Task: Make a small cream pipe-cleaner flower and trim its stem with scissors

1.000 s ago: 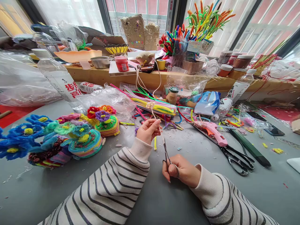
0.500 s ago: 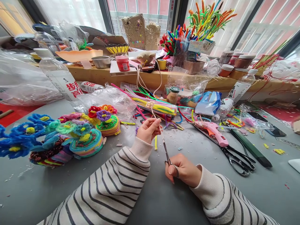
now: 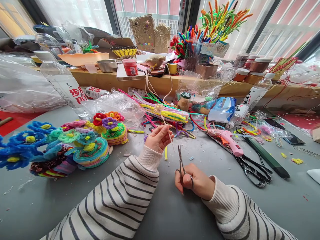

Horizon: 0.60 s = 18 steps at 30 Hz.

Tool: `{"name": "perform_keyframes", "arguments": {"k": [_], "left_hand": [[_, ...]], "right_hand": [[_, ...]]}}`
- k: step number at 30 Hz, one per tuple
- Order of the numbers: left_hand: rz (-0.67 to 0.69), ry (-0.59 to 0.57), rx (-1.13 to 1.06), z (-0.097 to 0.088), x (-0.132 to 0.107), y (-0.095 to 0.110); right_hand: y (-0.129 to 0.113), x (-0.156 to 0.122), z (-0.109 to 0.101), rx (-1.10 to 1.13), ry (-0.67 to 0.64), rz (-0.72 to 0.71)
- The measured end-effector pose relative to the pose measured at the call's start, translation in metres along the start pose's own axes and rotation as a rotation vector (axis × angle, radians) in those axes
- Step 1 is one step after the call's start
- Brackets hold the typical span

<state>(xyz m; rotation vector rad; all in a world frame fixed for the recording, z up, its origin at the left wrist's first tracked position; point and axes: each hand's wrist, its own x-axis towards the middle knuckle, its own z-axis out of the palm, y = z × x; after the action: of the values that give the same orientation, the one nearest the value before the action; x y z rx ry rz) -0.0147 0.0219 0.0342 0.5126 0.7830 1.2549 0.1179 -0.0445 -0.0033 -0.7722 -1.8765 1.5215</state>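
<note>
My left hand [image 3: 160, 138] pinches the thin stem of a small cream pipe-cleaner flower [image 3: 159, 108] between thumb and fingers. The flower head stands above the fingertips, and the stem's lower end pokes out below them. My right hand [image 3: 193, 180] has its fingers through the handles of small metal scissors [image 3: 180, 161]. Their blades point up and are slightly parted, just right of the stem's lower end and apart from it. Behind the flower lies a bundle of coloured pipe cleaners [image 3: 172, 115].
Pipe-cleaner flowers in blue [image 3: 31, 139] and round layered bases [image 3: 92, 155] stand on the left. On the right lie a pink glue gun [image 3: 231, 141], large black-handled scissors [image 3: 256, 171] and a dark green bar [image 3: 271, 158]. A cluttered ledge [image 3: 100, 78] runs along the back.
The scissors have come away from the stem and their blades have opened a little. My left hand has shifted slightly left and up with the flower.
</note>
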Motion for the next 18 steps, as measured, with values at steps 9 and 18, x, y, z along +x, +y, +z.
{"name": "perform_keyframes", "arguments": {"k": [9, 18], "left_hand": [[-0.055, -0.087, 0.023, 0.0014, -0.0009, -0.0006], [-0.041, -0.092, 0.028, 0.001, -0.0012, -0.0018]], "right_hand": [[-0.0072, -0.0004, -0.001, -0.127, -0.101, 0.005], [-0.0063, -0.0009, -0.0007, -0.123, -0.093, -0.022]]}}
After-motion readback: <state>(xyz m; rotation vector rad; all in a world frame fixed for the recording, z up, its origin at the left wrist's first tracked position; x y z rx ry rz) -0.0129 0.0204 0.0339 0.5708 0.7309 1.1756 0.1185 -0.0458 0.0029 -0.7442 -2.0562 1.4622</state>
